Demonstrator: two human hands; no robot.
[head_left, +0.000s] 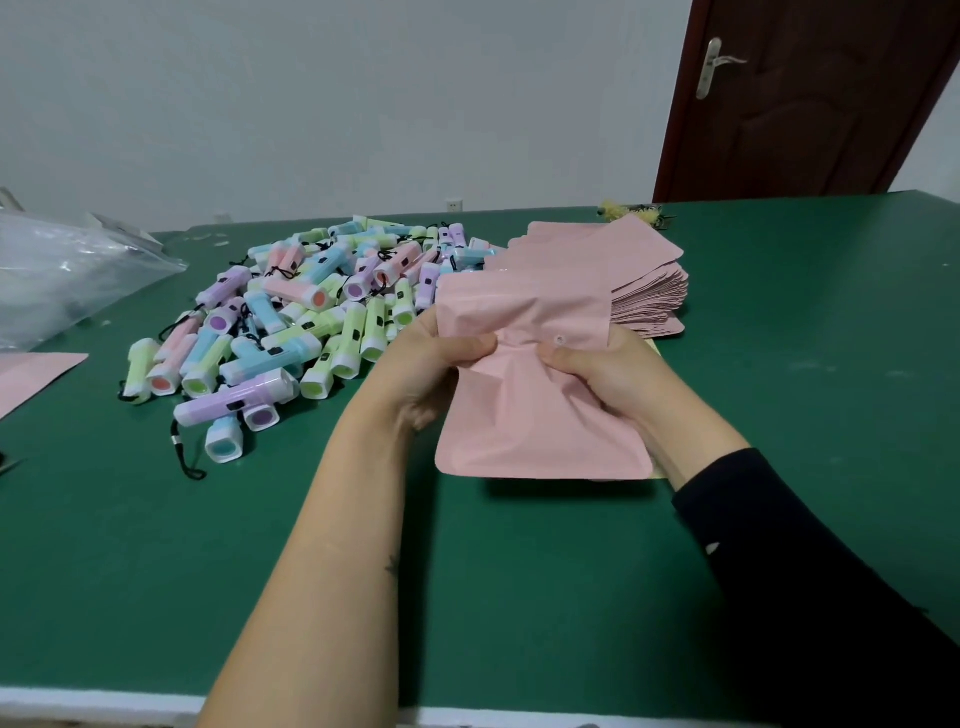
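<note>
1. a clear plastic bag lies at the table's left edge, about 9 o'clock from the held pouch and well apart from it. a loose flat pouch, also pink, pokes in from the frame edge just below the bag.
2. a pile of small torches in pastel pink, blue, green and purple, with black wrist cords, is heaped on the green table at about 10 o'clock from the held pouch. its nearest torches sit just beside the left hand.
3. the left hand is at the end of a bare forearm that enters from 7 o'clock and slants up to the right. the hand is clamped on the pouch's left edge, with the thumb pressed across the front towards 3 o'clock and the fingers hidden behind.
4. the held pink pouch is at mid-frame, lifted off the table with its shadow beneath. it is creased where the thumbs pinch it, with its top edge at 12 o'clock and its rounded bottom corners at 6 o'clock.
5. the right hand comes in from 5 o'clock on a dark-sleeved forearm. it is clamped on the pouch's right edge, with the thumb on the front towards 9 o'clock and the fingers hidden behind. the two thumbs are near each other but apart.
6. a stack of pink pouches rests on the table at 1 o'clock, partly behind the held pouch's top.
7. a brown door stands at 2 o'clock, beyond the table's far edge.
</note>
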